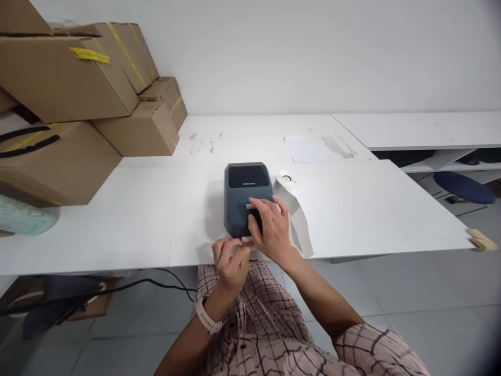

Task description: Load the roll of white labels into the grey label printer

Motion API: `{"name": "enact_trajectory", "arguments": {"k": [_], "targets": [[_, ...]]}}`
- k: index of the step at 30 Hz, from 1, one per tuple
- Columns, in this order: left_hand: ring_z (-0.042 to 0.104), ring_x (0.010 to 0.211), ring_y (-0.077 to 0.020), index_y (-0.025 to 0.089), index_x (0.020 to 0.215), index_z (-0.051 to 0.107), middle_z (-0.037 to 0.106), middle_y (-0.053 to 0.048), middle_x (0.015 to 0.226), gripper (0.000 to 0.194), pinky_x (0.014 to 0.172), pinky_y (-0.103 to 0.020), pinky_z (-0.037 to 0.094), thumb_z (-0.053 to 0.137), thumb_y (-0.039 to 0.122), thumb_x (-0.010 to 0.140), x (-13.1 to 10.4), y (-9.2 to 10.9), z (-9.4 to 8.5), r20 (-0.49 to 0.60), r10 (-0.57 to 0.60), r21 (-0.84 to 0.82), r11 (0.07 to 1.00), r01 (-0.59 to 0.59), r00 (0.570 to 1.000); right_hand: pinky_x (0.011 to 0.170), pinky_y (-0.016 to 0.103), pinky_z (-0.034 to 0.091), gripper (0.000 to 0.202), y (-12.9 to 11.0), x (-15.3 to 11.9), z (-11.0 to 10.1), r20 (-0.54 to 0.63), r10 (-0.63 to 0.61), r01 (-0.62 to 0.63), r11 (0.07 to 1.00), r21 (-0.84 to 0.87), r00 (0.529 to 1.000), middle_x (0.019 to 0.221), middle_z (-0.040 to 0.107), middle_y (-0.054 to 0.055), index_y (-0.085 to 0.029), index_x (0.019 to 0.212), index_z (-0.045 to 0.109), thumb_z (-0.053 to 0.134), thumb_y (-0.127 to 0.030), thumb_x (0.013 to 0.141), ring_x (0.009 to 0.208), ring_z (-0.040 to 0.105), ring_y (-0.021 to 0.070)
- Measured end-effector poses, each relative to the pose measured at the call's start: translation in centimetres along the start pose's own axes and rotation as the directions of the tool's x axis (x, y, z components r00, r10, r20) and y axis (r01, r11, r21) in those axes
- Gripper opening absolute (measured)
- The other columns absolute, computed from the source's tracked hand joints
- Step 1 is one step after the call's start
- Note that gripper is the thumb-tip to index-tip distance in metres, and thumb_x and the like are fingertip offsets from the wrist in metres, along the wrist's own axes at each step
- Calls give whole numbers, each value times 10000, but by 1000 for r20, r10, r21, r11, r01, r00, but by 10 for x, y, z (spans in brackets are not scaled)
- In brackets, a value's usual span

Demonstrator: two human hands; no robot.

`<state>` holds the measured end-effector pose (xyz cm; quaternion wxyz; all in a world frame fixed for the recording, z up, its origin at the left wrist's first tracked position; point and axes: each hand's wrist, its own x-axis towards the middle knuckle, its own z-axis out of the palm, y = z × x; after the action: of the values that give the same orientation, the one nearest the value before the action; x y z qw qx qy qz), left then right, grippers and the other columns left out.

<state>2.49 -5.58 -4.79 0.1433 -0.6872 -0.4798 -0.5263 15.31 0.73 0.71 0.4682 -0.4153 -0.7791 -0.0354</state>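
Observation:
A dark grey-blue device (pixel 238 209) with a glossy black top panel lies near the front edge of the white table. My left hand (pixel 231 263) is at the device's front edge, its thumb and fingers pinched on a small whitish strip (pixel 246 239) there. My right hand (pixel 271 224) rests on the device's lower right part, fingers bent and apart, with a fingertip by a small light-blue spot. To the device's right, a long off-white paper strip (pixel 300 224) curls down toward the table edge, with a small roll (pixel 286 178) at its top.
Cardboard boxes (pixel 66 78) are stacked at the left, above a pale green wrapped item (pixel 25 215). A white sheet (pixel 309 149) lies at the back. At the right are a table corner with a tan piece (pixel 482 240) and a blue stool (pixel 464 188).

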Motion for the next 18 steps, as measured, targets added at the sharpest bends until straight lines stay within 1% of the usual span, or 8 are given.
{"name": "enact_trajectory", "arguments": {"k": [4,6,10,12,14,15,17,18], "targets": [[556,841,-194,211,819,716,649,-48,809,165,787,-343,477,702,55,872,-3,1,2,-3,-31,-28,999,31,1000,1200,522,345,327,5,-13,-6,68,77,-86,987,137,995,1168,768,49,-268,1317,533,515,-173,1005,1216,678,240],[571,848,-199,211,881,733,656,-53,830,132,795,-352,489,720,80,870,-6,0,-1,17,-43,-61,997,44,999,1215,553,357,340,9,-24,-12,120,164,-191,944,267,979,1292,728,57,-295,1354,529,533,-239,1018,1373,580,262],[614,867,-206,205,914,729,673,-64,864,194,805,-366,498,573,96,952,-9,-10,-12,22,-76,-185,980,79,997,1245,559,379,592,14,-42,-25,213,374,-430,792,433,903,1674,393,41,-377,1581,336,548,-423,1030,1585,306,280],[630,867,-199,207,949,736,675,-65,882,279,784,-351,498,478,108,992,-1,-23,-16,-50,-169,-226,962,153,984,1287,573,316,696,17,-39,-31,254,380,-457,751,476,889,1746,234,6,-411,1635,221,540,-503,1024,1612,239,290],[646,884,-193,215,987,741,685,-65,929,287,777,-335,507,458,176,1019,17,-39,-14,-126,-340,-281,913,295,932,1313,581,256,748,21,-26,-39,286,333,-437,742,508,898,1765,165,-25,-435,1651,154,530,-558,1016,1628,182,294],[653,902,-196,215,989,735,693,-64,942,261,802,-339,514,476,219,1020,29,-49,-9,-151,-442,-331,865,376,884,1321,583,233,758,23,-17,-43,300,309,-427,739,521,902,1769,146,-41,-449,1652,135,524,-577,1014,1634,155,290],[659,1025,-218,218,1050,718,712,-74,1046,200,915,-373,515,541,287,989,55,-68,6,-46,-639,-416,711,567,768,1331,581,194,759,27,6,-49,312,267,-403,729,554,912,1770,126,-66,-472,1649,113,502,-612,1013,1640,118,277],[650,1075,-228,225,1096,708,708,-78,1124,202,948,-385,509,603,300,941,66,-76,16,56,-689,-439,633,637,723,1334,577,177,752,29,18,-50,309,250,-390,721,574,918,1770,123,-75,-480,1647,109,485,-630,1013,1642,110,270]]}}
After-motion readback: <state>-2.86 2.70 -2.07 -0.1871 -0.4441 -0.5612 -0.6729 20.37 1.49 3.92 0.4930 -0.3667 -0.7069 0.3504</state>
